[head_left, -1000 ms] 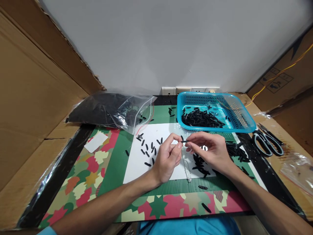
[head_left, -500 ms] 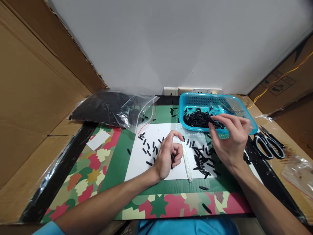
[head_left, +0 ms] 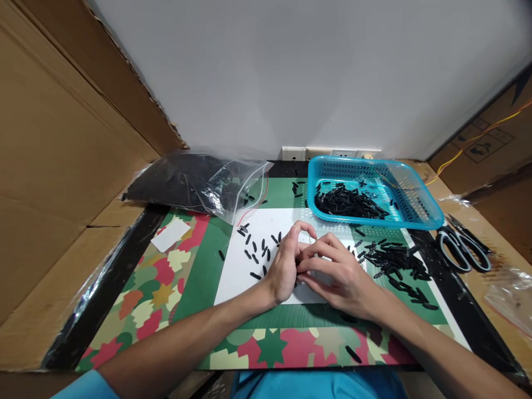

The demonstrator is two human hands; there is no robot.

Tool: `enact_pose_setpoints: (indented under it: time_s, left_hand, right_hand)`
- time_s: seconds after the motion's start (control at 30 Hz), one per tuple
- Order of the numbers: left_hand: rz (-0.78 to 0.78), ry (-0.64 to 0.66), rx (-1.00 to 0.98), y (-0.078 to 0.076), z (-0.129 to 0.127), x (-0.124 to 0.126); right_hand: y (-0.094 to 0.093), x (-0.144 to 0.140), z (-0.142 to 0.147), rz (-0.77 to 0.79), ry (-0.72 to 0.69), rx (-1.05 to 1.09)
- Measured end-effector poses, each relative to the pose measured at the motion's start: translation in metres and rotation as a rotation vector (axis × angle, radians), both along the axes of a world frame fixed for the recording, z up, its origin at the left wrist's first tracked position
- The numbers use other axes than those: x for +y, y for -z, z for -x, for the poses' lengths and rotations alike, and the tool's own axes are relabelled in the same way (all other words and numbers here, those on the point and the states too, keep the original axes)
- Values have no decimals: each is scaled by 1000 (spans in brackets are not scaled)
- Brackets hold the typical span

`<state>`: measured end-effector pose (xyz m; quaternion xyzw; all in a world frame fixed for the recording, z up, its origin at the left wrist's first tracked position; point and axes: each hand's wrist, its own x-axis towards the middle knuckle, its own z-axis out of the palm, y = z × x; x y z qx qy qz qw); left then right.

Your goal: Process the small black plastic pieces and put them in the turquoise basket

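Note:
My left hand (head_left: 286,262) rests on its edge on the white paper sheet (head_left: 235,280), fingers curled around small black pieces of which only a dark bit shows at the palm. My right hand (head_left: 338,279) lies beside it, its fingertips touching the left hand's curled fingers; whether it pinches a piece is hidden. Several loose black pieces (head_left: 257,252) lie on the paper left of my hands. A heap of the same black pieces (head_left: 394,260) lies to the right. More fill the blue plastic basket (head_left: 419,191) behind.
A clear zip bag of black pieces (head_left: 195,180) lies at the back left. Scissors (head_left: 463,250) and a crumpled clear bag (head_left: 511,291) lie at the right. A small white card (head_left: 170,234) sits on the patterned mat (head_left: 141,293). Cardboard walls stand on both sides.
My right hand reached out over the blue basket, then came back down next to my left hand. The thin clear strip seen on the paper is now hidden under my hands.

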<state>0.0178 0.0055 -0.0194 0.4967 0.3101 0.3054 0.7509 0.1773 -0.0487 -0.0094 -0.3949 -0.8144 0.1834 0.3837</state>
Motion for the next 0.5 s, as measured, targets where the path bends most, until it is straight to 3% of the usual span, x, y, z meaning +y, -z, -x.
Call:
enact_pose_setpoints:
  time_s: [0.23, 0.37, 0.5]
  left_hand:
    - [25, -37, -23, -1, -2, 0]
    - [9, -44, -68, -4, -1, 1]
    - [-13, 1, -101, -4, -1, 0]
  right_hand:
    - [-10, 3, -8, 5, 172, 244]
    - [-8, 9, -18, 117, 329, 406]
    - [-4, 11, -22, 217, 354, 469]
